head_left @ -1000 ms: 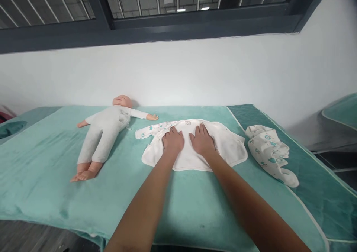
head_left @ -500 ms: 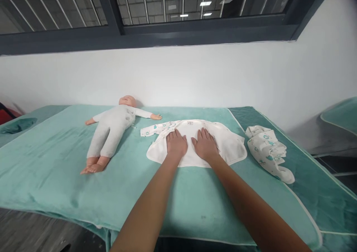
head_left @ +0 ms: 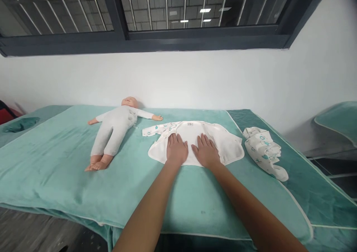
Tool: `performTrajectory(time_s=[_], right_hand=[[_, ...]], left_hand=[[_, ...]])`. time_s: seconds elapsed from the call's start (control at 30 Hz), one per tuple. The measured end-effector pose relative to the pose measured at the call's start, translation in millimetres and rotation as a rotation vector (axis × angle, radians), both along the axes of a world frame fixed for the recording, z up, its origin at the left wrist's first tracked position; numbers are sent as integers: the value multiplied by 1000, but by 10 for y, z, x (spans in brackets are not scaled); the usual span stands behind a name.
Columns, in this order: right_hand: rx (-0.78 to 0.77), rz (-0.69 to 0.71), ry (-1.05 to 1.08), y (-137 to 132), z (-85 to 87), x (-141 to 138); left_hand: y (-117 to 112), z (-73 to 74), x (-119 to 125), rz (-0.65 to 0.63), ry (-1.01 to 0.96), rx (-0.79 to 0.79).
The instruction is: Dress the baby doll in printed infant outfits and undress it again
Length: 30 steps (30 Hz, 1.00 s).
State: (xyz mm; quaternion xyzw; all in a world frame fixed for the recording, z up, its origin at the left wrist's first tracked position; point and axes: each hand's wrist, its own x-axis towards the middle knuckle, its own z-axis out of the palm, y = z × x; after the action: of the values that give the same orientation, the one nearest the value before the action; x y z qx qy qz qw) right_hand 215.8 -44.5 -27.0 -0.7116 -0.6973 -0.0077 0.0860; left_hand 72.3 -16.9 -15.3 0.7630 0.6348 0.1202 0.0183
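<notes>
A white baby shirt lies spread open on the green bed cover, its small label at the top. One sleeve with a teal print reaches out to the left; the right sleeve is not plainly visible. My left hand rests flat on the left half of the shirt, fingers stretched out. On the right half lies my right hand, also flat, with its fingers a little spread. Neither hand grips the cloth. To the left a baby doll in a pale suit lies on its back, arms out.
A crumpled printed baby garment sits to the right of the shirt. The green bed cover ends at a front edge above the dark floor. Behind the bed stand a white wall and a barred window. Another green surface shows at far right.
The camera view has shifted slightly. My hands stay flat on the shirt, slightly lower in the picture. The doll and the garments lie as before.
</notes>
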Motion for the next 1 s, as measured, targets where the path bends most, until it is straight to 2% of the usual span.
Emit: performTrajectory(time_s=[0.17, 0.3, 0.57, 0.67, 0.73, 0.83, 0.93, 1.0], right_hand=[[41, 16, -18, -163, -12, -3], [78, 40, -13, -316, -32, -5], [142, 145, -8, -809, -87, 48], [127, 153, 3, -963, -87, 57], [90, 158, 26, -992, -55, 42], [17, 187, 78, -880, 38, -28], [-37, 237, 120, -574, 132, -162], [-64, 298, 112, -296, 166, -284]], left_hand=[[-134, 27, -63, -11, 7, 8], [-324, 15, -177, -73, 14, 75], [-909, 26, -594, -218, -3, 149], [-1020, 23, -787, -260, -28, 142], [-1005, 2, -924, -198, -69, 147], [-866, -37, -1117, 37, -141, 191], [-668, -44, -1243, 228, -183, 221], [-553, -25, -1278, 281, -211, 228]])
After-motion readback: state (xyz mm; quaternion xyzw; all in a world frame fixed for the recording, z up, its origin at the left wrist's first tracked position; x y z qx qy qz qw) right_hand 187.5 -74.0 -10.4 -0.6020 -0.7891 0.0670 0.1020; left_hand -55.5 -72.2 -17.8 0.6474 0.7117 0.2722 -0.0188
